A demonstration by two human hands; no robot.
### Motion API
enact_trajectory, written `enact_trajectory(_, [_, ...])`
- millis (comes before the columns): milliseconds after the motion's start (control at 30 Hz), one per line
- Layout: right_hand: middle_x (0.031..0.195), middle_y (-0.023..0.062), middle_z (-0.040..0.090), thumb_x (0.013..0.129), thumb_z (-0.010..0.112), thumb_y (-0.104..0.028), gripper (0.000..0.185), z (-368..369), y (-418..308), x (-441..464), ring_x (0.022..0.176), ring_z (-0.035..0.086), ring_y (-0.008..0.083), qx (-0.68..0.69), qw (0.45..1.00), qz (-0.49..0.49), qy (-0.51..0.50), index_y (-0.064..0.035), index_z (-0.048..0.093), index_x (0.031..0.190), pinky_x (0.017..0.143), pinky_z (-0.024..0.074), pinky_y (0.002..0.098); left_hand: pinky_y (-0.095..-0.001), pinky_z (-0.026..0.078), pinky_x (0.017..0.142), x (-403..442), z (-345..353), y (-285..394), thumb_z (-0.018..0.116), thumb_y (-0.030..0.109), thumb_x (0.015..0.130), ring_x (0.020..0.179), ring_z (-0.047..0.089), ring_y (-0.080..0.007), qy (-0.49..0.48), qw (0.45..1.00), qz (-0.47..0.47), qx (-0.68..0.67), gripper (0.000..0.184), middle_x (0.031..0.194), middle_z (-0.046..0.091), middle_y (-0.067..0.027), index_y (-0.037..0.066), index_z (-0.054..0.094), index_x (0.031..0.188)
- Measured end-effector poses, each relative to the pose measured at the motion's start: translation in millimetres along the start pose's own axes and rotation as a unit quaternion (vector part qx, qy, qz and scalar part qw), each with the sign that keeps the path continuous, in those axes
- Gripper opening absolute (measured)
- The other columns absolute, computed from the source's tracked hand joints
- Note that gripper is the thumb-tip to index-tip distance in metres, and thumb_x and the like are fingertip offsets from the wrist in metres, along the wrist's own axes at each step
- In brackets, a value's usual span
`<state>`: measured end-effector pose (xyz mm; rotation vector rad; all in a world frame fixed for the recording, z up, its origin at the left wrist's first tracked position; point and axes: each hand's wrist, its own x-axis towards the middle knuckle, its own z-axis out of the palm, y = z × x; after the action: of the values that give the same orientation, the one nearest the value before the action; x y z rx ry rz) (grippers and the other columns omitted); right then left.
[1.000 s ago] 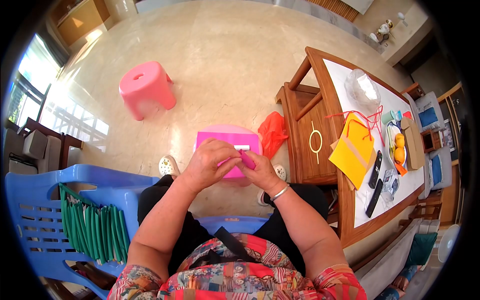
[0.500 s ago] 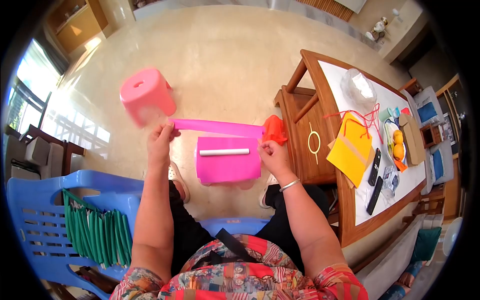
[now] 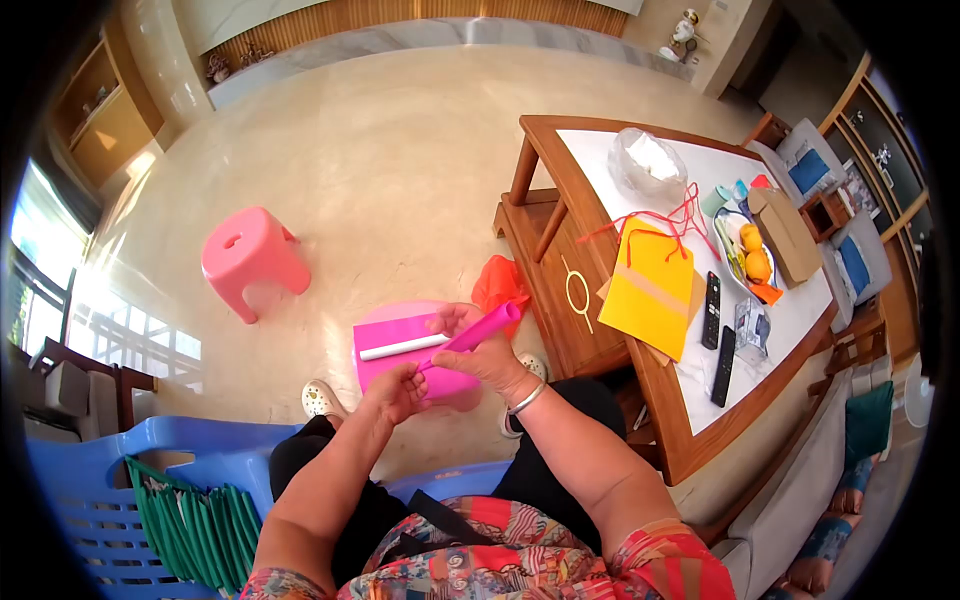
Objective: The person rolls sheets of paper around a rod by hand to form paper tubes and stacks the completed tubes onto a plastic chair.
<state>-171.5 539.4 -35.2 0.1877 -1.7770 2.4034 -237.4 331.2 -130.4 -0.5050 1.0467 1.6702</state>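
Note:
A magenta strip (image 3: 488, 328), now curled into a narrow tube shape, slants between my hands. My right hand (image 3: 490, 362) is closed around its middle, thumb along the near side. At the strip's lower end, my left hand (image 3: 395, 393) pinches with fingertips and thumb. Below them, a magenta sheet (image 3: 385, 332) lies on a pink stool (image 3: 415, 308), partly hidden by my hands. On the sheet rests a white rod (image 3: 400, 347). Just beyond my right hand, a red plastic bag (image 3: 497, 284) sits beside the table.
A wooden table (image 3: 655, 400) at right carries a yellow paper bag (image 3: 650, 290), remotes (image 3: 723, 367), a fruit plate (image 3: 735, 255) and a clear bag (image 3: 648, 165). Another pink stool (image 3: 255, 262) stands left. Green hangers (image 3: 195, 515) hang on a blue chair (image 3: 90, 500).
The strip was stretched flat between my spread hands; now my hands are close together and it is curled and slanted. My view has shifted, moving the table leftward in the picture.

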Motion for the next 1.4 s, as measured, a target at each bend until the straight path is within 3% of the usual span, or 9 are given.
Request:
enact_trajectory(233, [0.084, -0.0052, 0.062, 0.084, 0.086, -0.009, 0.026, 26, -11, -12, 0.082, 0.060, 0.0060, -0.088, 0.994, 0.052, 0.028, -0.0074, 0.063, 0.095, 0.072, 0.0517, 0.0235, -0.0474, 0.049, 0.087, 6, 10, -36, 0.060, 0.034, 0.099, 0.078, 0.064, -0.0162, 0.028, 0.996, -0.050, 0.068, 0.016, 0.081, 0.063, 0.0038, 0.019, 0.065, 0.097])
enact_trajectory(400, [0.087, -0.0047, 0.064, 0.086, 0.085, -0.010, 0.021, 27, -3, -18, 0.084, 0.060, 0.0055, -0.093, 0.992, 0.079, 0.019, -0.0075, 0.066, 0.096, 0.073, 0.0513, 0.0250, -0.0406, 0.051, 0.085, 0, 16, -35, 0.056, 0.036, 0.103, 0.086, 0.067, -0.0201, 0.057, 0.964, -0.074, 0.248, 0.026, 0.094, 0.070, -0.0016, 0.012, 0.065, 0.103])
enact_trajectory(533, [0.091, -0.0029, 0.068, 0.086, 0.085, -0.014, 0.022, 19, -5, -15, 0.086, 0.064, 0.0072, -0.093, 0.994, 0.060, 0.026, -0.0076, 0.068, 0.098, 0.077, 0.0542, 0.0271, -0.0410, 0.049, 0.100, -6, 26, -22, 0.049, 0.031, 0.106, 0.110, 0.065, -0.0309, 0.079, 0.851, 0.391, 0.342, 0.039, 0.117, 0.069, -0.0127, 0.000, 0.062, 0.124])
enact_trajectory(600, [0.093, -0.0020, 0.068, 0.086, 0.084, -0.015, 0.023, 13, -1, -14, 0.088, 0.064, 0.0074, -0.141, 0.987, 0.078, 0.021, -0.0067, 0.069, 0.101, 0.078, 0.0543, 0.0273, -0.0426, 0.043, 0.111, -61, 63, 12, 0.048, 0.028, 0.105, 0.129, 0.057, -0.0364, 0.075, 0.727, 0.553, 0.399, 0.047, 0.135, 0.062, -0.0203, -0.003, 0.056, 0.139])
enact_trajectory(733, [0.098, 0.0005, 0.070, 0.088, 0.083, -0.016, 0.026, 16, 0, -13, 0.090, 0.064, 0.0078, -0.185, 0.980, 0.078, 0.002, -0.0045, 0.070, 0.107, 0.080, 0.0540, 0.0276, -0.0476, 0.034, 0.120, -121, 85, 45, 0.050, 0.029, 0.103, 0.144, 0.044, -0.0427, 0.017, 0.520, 0.683, 0.513, 0.055, 0.152, 0.049, -0.0258, -0.003, 0.050, 0.148])
enact_trajectory(1133, [0.102, 0.0031, 0.073, 0.089, 0.081, -0.017, 0.028, 20, 14, -13, 0.089, 0.066, 0.0113, -0.178, 0.982, 0.066, -0.016, -0.0030, 0.070, 0.110, 0.080, 0.0546, 0.0307, -0.0548, 0.032, 0.117, -120, 78, 44, 0.052, 0.041, 0.101, 0.143, 0.043, -0.0446, 0.028, 0.481, 0.657, 0.580, 0.056, 0.153, 0.048, -0.0225, 0.007, 0.057, 0.145])
enact_trajectory(1233, [0.102, 0.0033, 0.073, 0.089, 0.082, -0.018, 0.029, 16, 18, -11, 0.091, 0.066, 0.0109, -0.187, 0.980, 0.056, -0.027, -0.0037, 0.070, 0.110, 0.082, 0.0548, 0.0305, -0.0514, 0.039, 0.112, -119, 72, 48, 0.060, 0.034, 0.098, 0.138, 0.049, -0.0424, 0.016, 0.447, 0.636, 0.629, 0.051, 0.150, 0.051, -0.0213, 0.007, 0.060, 0.141])
enact_trajectory(1333, [0.101, 0.0032, 0.073, 0.088, 0.082, -0.019, 0.030, 17, 9, -12, 0.092, 0.066, 0.0106, -0.213, 0.973, 0.086, -0.020, -0.0042, 0.070, 0.111, 0.083, 0.0552, 0.0303, -0.0465, 0.045, 0.108, -124, 79, 47, 0.071, 0.023, 0.091, 0.132, 0.055, -0.0396, 0.018, 0.547, 0.647, 0.531, 0.047, 0.145, 0.055, -0.0199, 0.009, 0.064, 0.136])
enact_trajectory(1400, [0.103, 0.0039, 0.073, 0.088, 0.082, -0.019, 0.032, 15, 12, -12, 0.094, 0.067, 0.0107, -0.198, 0.976, 0.089, -0.027, -0.0039, 0.070, 0.113, 0.085, 0.0554, 0.0305, -0.0449, 0.047, 0.106, -128, 79, 53, 0.077, 0.017, 0.086, 0.130, 0.056, -0.0384, 0.016, 0.512, 0.650, 0.561, 0.046, 0.141, 0.058, -0.0189, 0.011, 0.066, 0.131])
